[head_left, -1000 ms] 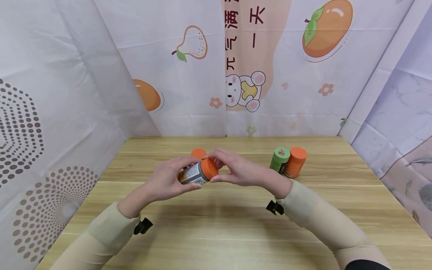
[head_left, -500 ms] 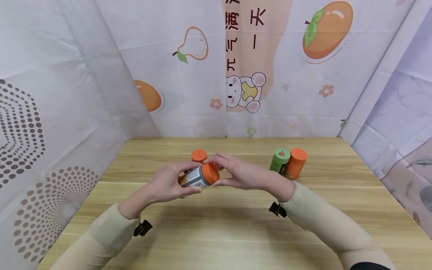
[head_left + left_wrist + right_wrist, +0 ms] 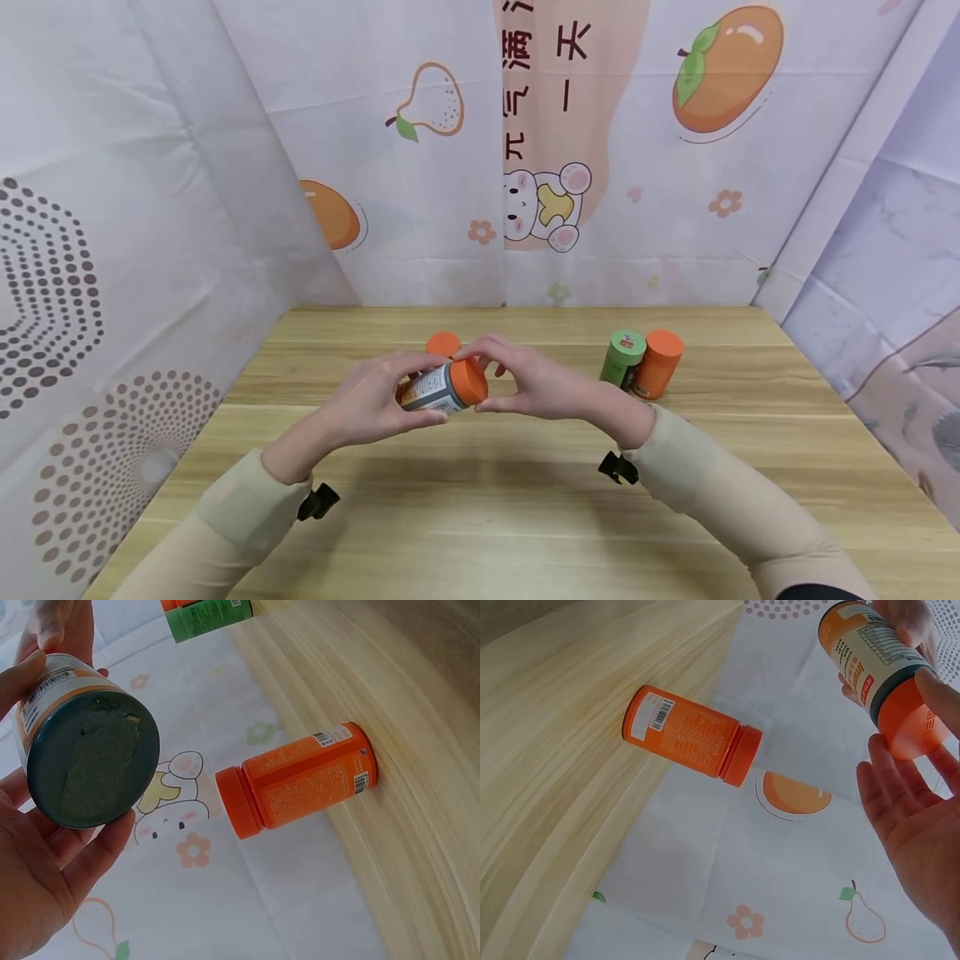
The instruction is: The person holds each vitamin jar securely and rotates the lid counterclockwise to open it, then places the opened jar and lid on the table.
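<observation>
Above the table, my left hand (image 3: 363, 404) grips a bottle (image 3: 429, 392) with a grey-and-white label round its body. The bottle lies tilted, its orange cap (image 3: 469, 382) towards the right. My right hand (image 3: 536, 383) holds that cap between thumb and fingers. In the left wrist view the dark round base (image 3: 94, 761) faces the camera and has a rough patch on it. Just behind the hands, an all-orange bottle (image 3: 686, 735) stands upright on the table; the head view shows little more than its lid (image 3: 443, 343).
At the right back of the wooden table (image 3: 480, 517), a green-lidded bottle (image 3: 623, 354) and an orange bottle (image 3: 660, 364) stand side by side. A white printed curtain (image 3: 420, 192) hangs behind the table, and more cloth hangs along both sides.
Both hands stay on the bottle and its cap, almost in place. The right hand and the cap have shifted very slightly; the head view has tilted a little.
</observation>
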Demonstrator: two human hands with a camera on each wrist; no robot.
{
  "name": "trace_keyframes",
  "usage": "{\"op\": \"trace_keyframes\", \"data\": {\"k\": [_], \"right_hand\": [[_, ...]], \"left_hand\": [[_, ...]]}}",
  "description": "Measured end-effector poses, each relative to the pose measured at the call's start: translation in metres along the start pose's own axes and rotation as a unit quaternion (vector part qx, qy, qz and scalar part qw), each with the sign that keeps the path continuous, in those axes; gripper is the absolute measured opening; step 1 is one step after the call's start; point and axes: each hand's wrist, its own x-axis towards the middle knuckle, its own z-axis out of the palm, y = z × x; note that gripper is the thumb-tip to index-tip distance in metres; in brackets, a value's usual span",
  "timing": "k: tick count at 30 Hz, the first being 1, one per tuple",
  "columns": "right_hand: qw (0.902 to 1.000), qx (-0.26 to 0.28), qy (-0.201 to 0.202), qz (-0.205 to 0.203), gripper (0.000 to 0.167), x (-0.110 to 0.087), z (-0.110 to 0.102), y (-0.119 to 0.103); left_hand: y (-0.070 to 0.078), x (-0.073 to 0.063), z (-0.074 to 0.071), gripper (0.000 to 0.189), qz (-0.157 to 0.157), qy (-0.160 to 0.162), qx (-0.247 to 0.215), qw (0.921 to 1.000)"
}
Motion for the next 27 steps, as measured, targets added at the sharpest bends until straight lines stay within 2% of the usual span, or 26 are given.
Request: {"op": "trace_keyframes", "data": {"k": [3,5,9,12,19,27], "right_hand": [[0.9997,0.000,0.009,0.023,0.061,0.0001,0.0001,-0.0006],[0.9983,0.005,0.017,0.055,0.060,0.0007,0.0006,-0.0014],[0.9909,0.020,0.036,0.129,0.054,0.0020,0.0031,-0.0039],[0.9863,0.020,0.044,0.158,0.047,0.0020,0.0058,-0.0052],[0.9882,0.017,0.051,0.143,0.035,0.0016,0.0088,-0.0070],[0.9915,0.024,0.050,0.118,0.042,-0.0001,0.0084,-0.0062]], "left_hand": [[-0.0005,0.0015,0.0008,0.059,0.001,0.000,0.002,1.0000],[-0.0004,0.0022,0.0012,0.059,0.001,0.001,0.005,1.0000],[-0.0002,0.0036,0.0024,0.059,-0.002,-0.004,0.005,1.0000],[-0.0002,0.0044,0.0039,0.058,-0.005,-0.009,0.007,0.9999],[-0.0010,0.0049,0.0066,0.057,-0.004,-0.005,0.018,0.9998],[-0.0012,0.0049,0.0068,0.056,0.000,-0.003,0.019,0.9998]]}}
